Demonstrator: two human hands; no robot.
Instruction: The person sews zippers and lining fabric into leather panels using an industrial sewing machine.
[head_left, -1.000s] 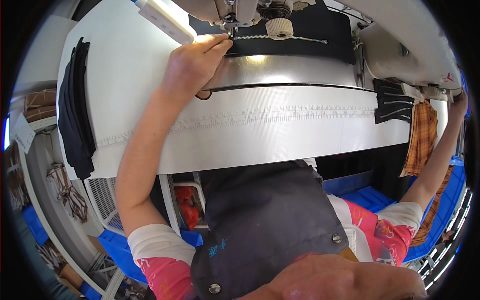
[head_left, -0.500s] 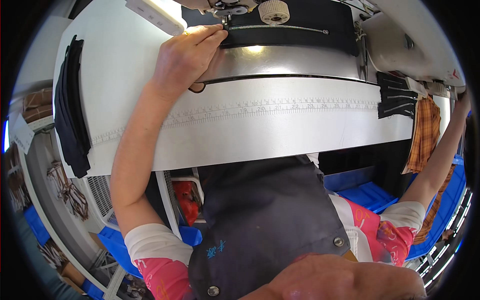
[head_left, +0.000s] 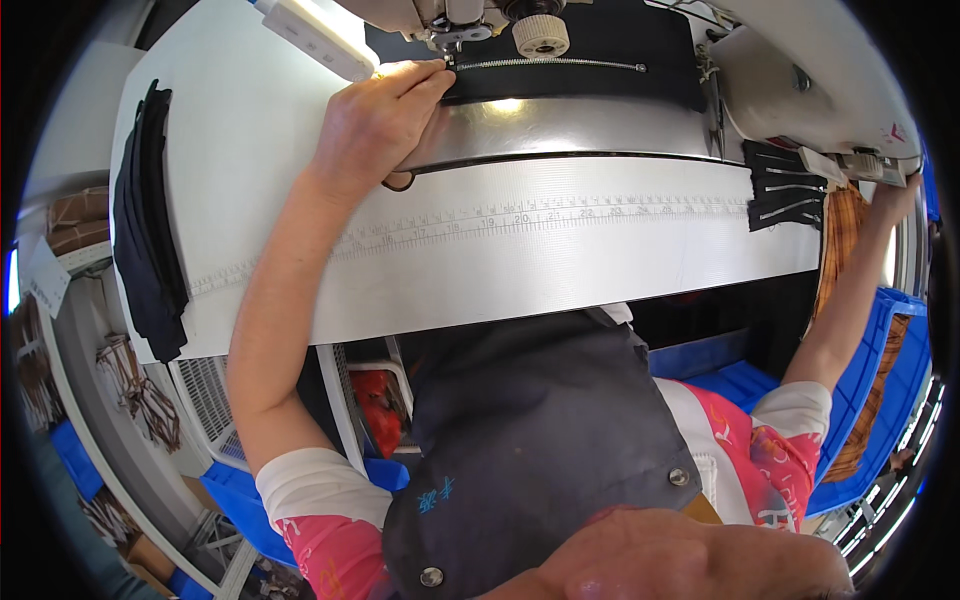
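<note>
Left hand (head_left: 376, 118) is pinching black zippered cloth (head_left: 585, 82) by silver metal presser foot (head_left: 449, 49), slipping maybe pricking fingers; can't tell right hand (head_left: 893, 203) grip.

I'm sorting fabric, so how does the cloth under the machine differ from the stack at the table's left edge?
The cloth lies flat with a silver zipper along it; the stack is narrow and layered, no zipper showing. The stack's long edges run front to back; the cloth's zipper runs side to side. The left hand is at the cloth; no hand touches the stack. Both are dark.
</note>
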